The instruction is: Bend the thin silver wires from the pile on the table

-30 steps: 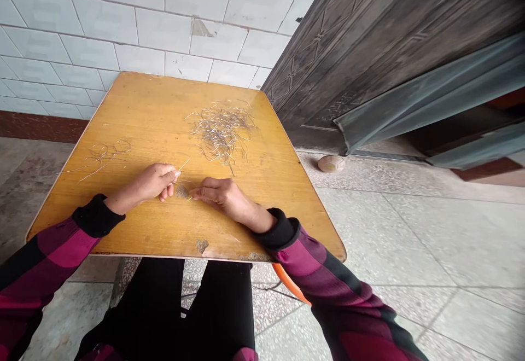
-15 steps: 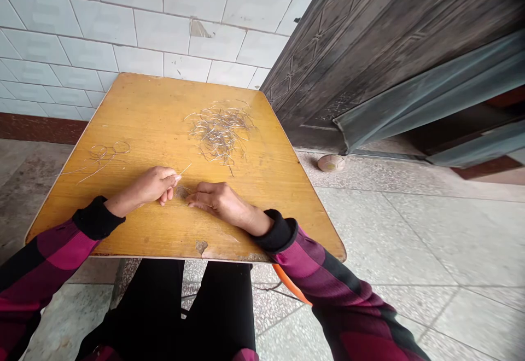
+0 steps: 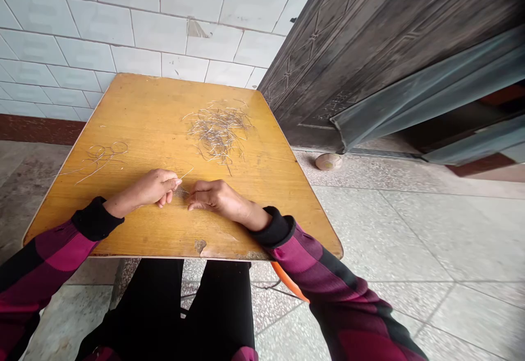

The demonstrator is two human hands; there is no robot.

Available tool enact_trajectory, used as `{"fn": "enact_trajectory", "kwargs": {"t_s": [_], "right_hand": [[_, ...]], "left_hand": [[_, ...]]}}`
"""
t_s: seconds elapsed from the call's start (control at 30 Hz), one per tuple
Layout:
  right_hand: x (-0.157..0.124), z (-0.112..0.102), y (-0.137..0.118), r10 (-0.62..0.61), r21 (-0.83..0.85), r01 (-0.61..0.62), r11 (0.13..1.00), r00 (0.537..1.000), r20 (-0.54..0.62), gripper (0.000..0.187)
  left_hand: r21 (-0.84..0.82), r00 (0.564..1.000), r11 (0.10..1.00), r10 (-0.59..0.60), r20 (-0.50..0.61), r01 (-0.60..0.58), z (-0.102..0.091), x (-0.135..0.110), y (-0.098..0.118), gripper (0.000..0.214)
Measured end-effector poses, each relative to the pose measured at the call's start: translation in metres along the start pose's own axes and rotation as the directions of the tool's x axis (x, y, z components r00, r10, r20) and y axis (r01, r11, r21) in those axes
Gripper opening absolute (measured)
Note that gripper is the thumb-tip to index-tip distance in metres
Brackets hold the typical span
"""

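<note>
Both hands rest near the front of a yellow wooden table (image 3: 139,109). My left hand (image 3: 153,187) pinches a thin silvery wire (image 3: 185,173) whose free end sticks up and to the right. My right hand (image 3: 213,195) lies just beside it with fingers curled and fingertips pinched on the other part of the same wire, close to the left fingertips. A loose heap of cut wire pieces (image 3: 216,130) lies beyond the hands, right of the table's middle. Several wires bent into small loops (image 3: 102,155) lie at the left edge.
A white tiled wall (image 3: 123,16) stands behind the table. A dark carved wooden door (image 3: 369,38) runs along the right. A small round ball (image 3: 328,161) sits on the speckled floor by the door's foot. An orange seat edge (image 3: 289,284) shows under the table.
My right hand has slid a little left and curled tighter, closing the gap to the left hand. The left hand has barely moved.
</note>
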State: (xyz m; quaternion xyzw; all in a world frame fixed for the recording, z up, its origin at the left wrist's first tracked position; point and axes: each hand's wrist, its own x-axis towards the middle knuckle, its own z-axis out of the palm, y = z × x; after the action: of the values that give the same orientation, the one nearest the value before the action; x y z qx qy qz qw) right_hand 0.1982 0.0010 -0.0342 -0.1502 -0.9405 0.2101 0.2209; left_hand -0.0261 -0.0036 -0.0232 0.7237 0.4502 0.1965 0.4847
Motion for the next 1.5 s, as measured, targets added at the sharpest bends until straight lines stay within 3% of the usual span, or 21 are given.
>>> {"fn": "enact_trajectory", "kwargs": {"t_s": [0.23, 0.43, 0.6, 0.73, 0.83, 0.97, 1.03, 1.1, 1.2, 1.27, 1.4, 1.5], "right_hand": [[0.000, -0.008, 0.000, 0.040, 0.083, -0.042, 0.996, 0.999, 0.023, 0.023], [0.000, -0.013, 0.001, 0.066, 0.123, -0.075, 0.990, 0.995, 0.078, 0.021], [0.001, -0.008, 0.004, 0.065, 0.150, -0.078, 0.986, 0.994, 0.089, 0.020], [0.001, -0.009, 0.004, 0.087, 0.151, -0.101, 0.983, 0.991, 0.101, 0.018], [-0.002, -0.014, 0.004, 0.131, 0.149, -0.148, 0.978, 0.984, 0.118, 0.020], [-0.006, -0.025, 0.008, 0.245, 0.090, -0.243, 0.966, 0.969, -0.019, 0.018], [-0.007, -0.026, 0.009, 0.333, 0.060, -0.328, 0.943, 0.938, -0.098, 0.019], [-0.006, -0.024, 0.009, 0.414, 0.048, -0.411, 0.910, 0.905, -0.100, 0.020], [-0.002, -0.015, 0.004, 0.481, -0.020, -0.481, 0.876, 0.876, -0.019, 0.017], [0.002, -0.010, -0.003, 0.500, -0.113, -0.496, 0.861, 0.866, 0.011, 0.015], [0.012, -0.005, -0.019, 0.516, -0.371, -0.464, 0.804, 0.855, 0.049, 0.013], [0.019, -0.001, -0.028, 0.548, -0.562, -0.425, 0.709, 0.834, 0.060, 0.016]], "left_hand": [[-0.032, 0.999, 0.999, -0.033, 0.014, 0.034, -0.001, 0.000, 0.002, 0.035], [-0.006, 0.993, 0.994, -0.109, -0.042, 0.108, 0.000, 0.001, 0.009, 0.033], [0.022, 0.985, 0.994, -0.101, -0.141, 0.105, 0.001, 0.002, 0.008, 0.022], [0.119, 0.958, 0.991, -0.018, -0.286, 0.054, -0.009, -0.003, 0.012, 0.020], [0.199, 0.904, 0.979, 0.037, -0.426, 0.053, -0.026, -0.009, 0.014, 0.020], [0.267, 0.769, 0.956, 0.083, -0.634, 0.118, -0.060, -0.015, 0.005, 0.020], [0.287, 0.683, 0.939, 0.084, -0.726, 0.190, -0.078, -0.018, -0.002, 0.022], [0.305, 0.628, 0.912, 0.069, -0.775, 0.276, -0.097, -0.024, -0.008, 0.023], [0.333, 0.583, 0.829, 0.011, -0.813, 0.449, -0.121, -0.039, -0.011, 0.024], [0.364, 0.593, 0.761, -0.034, -0.804, 0.537, -0.134, -0.052, -0.011, 0.023], [0.461, 0.688, 0.654, -0.128, -0.714, 0.600, -0.150, -0.067, -0.013, 0.018], [0.456, 0.730, 0.683, -0.166, -0.663, 0.570, -0.152, -0.067, -0.019, 0.012]]}}
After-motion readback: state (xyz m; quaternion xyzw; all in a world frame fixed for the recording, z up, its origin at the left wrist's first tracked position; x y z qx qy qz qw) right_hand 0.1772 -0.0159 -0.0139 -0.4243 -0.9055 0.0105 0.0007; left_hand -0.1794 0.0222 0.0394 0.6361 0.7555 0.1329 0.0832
